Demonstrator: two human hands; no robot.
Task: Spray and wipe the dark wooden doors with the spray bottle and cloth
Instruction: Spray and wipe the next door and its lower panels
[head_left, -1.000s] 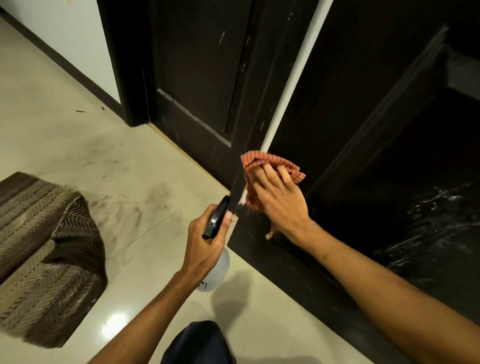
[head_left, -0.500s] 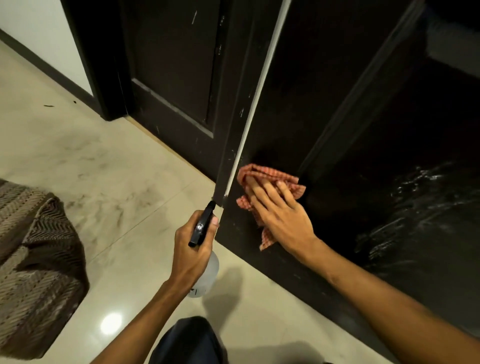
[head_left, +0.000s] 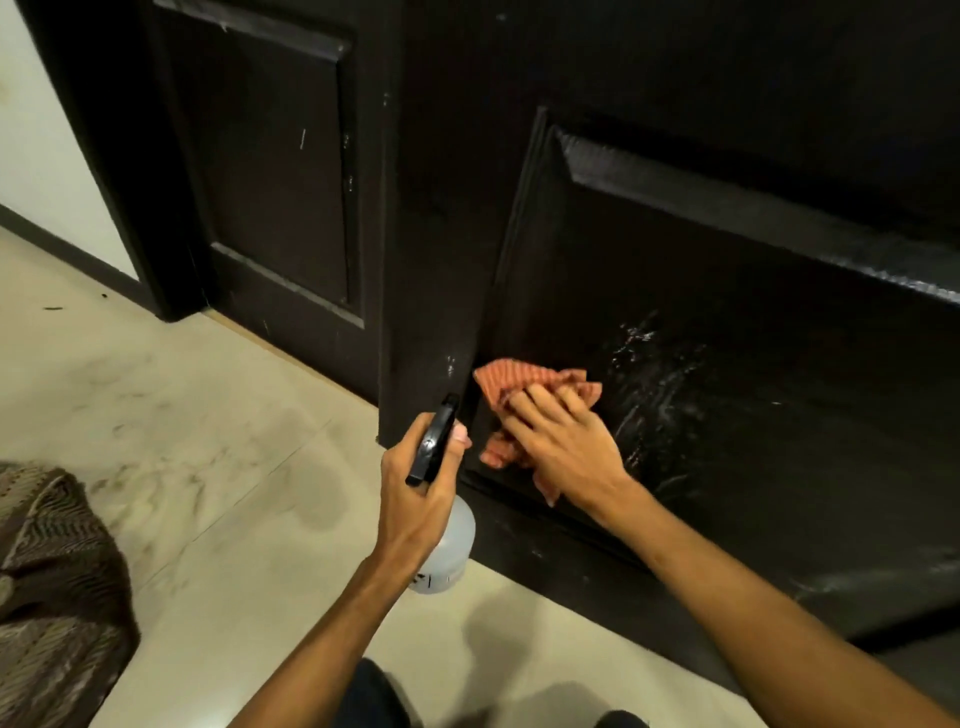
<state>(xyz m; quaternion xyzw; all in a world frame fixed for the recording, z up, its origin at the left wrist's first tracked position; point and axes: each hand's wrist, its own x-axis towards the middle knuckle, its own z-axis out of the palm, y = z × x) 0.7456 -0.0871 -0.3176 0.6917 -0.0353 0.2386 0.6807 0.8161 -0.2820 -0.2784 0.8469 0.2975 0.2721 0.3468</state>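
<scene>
A: Start nearest the camera. What was each of the 2 hands doing?

B: The left hand (head_left: 415, 499) was clenched around the neck of the translucent plastic spray bottle with the black trigger head (head_left: 441, 525). It was held off the pale marble-patterned floor (head_left: 218, 447), just left of the near door's bottom corner, nozzle tilted up toward the wood. The right hand (head_left: 561, 447) lay flat, fingers spread, pressing the crumpled orange checked cloth (head_left: 524, 384) against the lower left corner of the sunken panel in the dark wooden door (head_left: 727, 312).

A: And beyond the cloth?

B: White wet streaks (head_left: 654, 379) glistened on the panel just right of the cloth, unwiped. Further left of that door stood a 2nd dark panelled door (head_left: 280, 182), which looked dry and untouched. A brown woven mat (head_left: 52, 571) lay well left of both, on the floor.

A: What could have gone wrong?

B: I judged the streaks might run down into the bottom moulding and dry as marks if the cloth didn't reach them soon. The trigger finger was hidden, so I couldn't tell whether a stray squeeze was likely; one would have wetted the floor, leaving a slippery patch.
</scene>
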